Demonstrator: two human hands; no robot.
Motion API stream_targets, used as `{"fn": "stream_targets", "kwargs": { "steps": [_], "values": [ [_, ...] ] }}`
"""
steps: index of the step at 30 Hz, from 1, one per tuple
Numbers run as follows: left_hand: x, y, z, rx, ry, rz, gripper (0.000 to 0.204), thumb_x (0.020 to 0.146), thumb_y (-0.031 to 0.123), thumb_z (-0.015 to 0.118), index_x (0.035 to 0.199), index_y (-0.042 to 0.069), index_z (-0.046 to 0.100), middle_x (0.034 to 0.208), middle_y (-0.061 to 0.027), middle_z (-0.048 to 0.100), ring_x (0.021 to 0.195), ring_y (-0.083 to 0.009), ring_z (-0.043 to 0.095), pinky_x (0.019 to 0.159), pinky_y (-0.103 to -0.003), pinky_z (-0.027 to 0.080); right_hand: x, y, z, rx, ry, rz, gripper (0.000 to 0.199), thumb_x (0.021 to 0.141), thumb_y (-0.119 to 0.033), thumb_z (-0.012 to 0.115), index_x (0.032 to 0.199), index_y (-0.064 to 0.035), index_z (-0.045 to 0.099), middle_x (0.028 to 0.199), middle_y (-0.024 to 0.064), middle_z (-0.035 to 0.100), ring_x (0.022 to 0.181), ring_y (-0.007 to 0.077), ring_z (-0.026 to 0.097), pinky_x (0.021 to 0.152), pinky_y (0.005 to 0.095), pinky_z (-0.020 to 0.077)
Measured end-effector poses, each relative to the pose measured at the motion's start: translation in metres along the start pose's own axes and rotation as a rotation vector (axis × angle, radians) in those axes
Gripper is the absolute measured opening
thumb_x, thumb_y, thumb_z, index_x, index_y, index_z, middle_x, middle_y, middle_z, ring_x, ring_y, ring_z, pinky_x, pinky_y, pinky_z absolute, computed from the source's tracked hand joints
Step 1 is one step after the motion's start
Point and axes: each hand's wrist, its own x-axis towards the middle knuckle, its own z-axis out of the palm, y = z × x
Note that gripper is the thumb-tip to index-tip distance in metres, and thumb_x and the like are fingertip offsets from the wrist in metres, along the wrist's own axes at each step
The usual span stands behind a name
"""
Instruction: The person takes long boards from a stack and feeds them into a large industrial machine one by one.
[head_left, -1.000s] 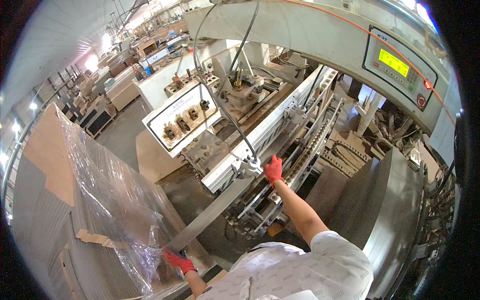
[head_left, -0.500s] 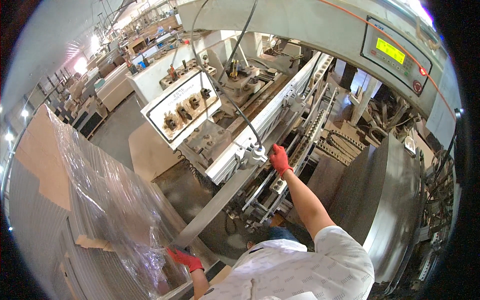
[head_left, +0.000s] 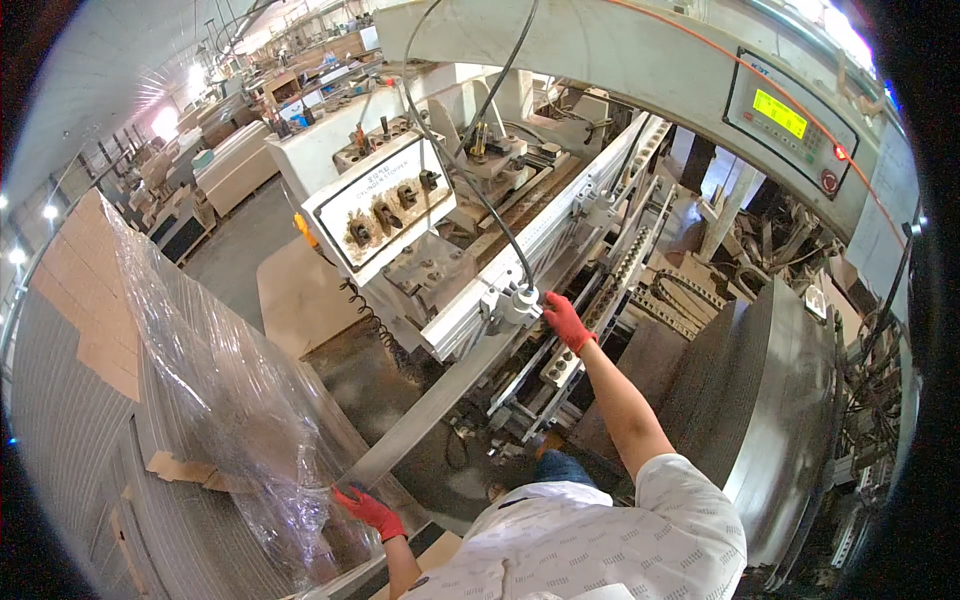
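Observation:
A long, narrow grey board (head_left: 425,415) runs from my lower left up into the machine, under its white aluminium beam (head_left: 545,235). My left hand (head_left: 372,513), in a red glove, is closed on the near end of this board, beside the plastic-wrapped stack. Farther up, my right hand (head_left: 568,325), also red-gloved, has its fingers curled at the board's right edge. It is right beside a white clamp cylinder (head_left: 517,307) with a black hose. The undersides of both hands are hidden.
A stack of panels wrapped in clear plastic (head_left: 230,400) stands at left. Dark grey panels (head_left: 780,400) are piled at right. A white switch box (head_left: 385,210) juts out ahead, and a control panel (head_left: 790,120) with a lit yellow display sits at upper right.
The view has shifted slightly. My right hand's fingers have moved from a raised fist to a lower curl against the board's edge. My left hand stays at the near end.

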Motion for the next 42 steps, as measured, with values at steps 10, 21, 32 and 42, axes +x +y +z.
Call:
{"fn": "stream_targets", "kwargs": {
  "steps": [10,21,32,42],
  "values": [
    [0.009,0.123,-0.028,0.710,-0.500,0.589,0.072,0.073,0.039,0.078,0.136,0.014,0.053,0.132,-0.0148,0.053,0.132,-0.0350,0.042,0.114,-0.063,0.021,-0.110,-0.087,-0.008,-0.296,0.115,-0.114,0.021,0.080,-0.006,0.062,0.101,-0.0100,0.067,0.089,0.0125,0.061,0.081,0.0356,0.062,0.068,0.0424,0.0489],
    [0.019,0.100,0.015,0.862,-0.499,0.550,0.066,0.060,0.033,0.084,0.122,0.020,0.063,0.115,-0.0080,0.061,0.113,-0.0313,0.053,0.109,-0.058,0.026,-0.107,-0.072,-0.008,-0.182,0.211,-0.102,0.016,0.078,-0.002,0.062,0.092,-0.0067,0.067,0.085,0.0112,0.061,0.078,0.0315,0.061,0.069,0.0388,0.0495],
    [0.011,0.117,0.008,0.836,-0.447,0.553,0.070,0.058,0.027,0.086,0.122,0.020,0.061,0.115,-0.0079,0.060,0.113,-0.0308,0.053,0.112,-0.057,0.025,-0.107,-0.072,-0.013,-0.143,0.146,-0.086,0.013,0.078,-0.005,0.061,0.090,-0.0066,0.066,0.089,0.0130,0.064,0.083,0.0336,0.063,0.073,0.0408,0.0506],
    [0.011,0.123,0.006,0.851,-0.479,0.545,0.068,0.060,0.028,0.085,0.123,0.020,0.060,0.116,-0.0087,0.060,0.113,-0.0314,0.054,0.110,-0.056,0.027,-0.107,-0.071,-0.014,-0.164,0.201,-0.156,0.013,0.080,-0.007,0.062,0.092,-0.0100,0.066,0.086,0.0100,0.061,0.079,0.0325,0.061,0.069,0.0431,0.0488]
  ]
}}
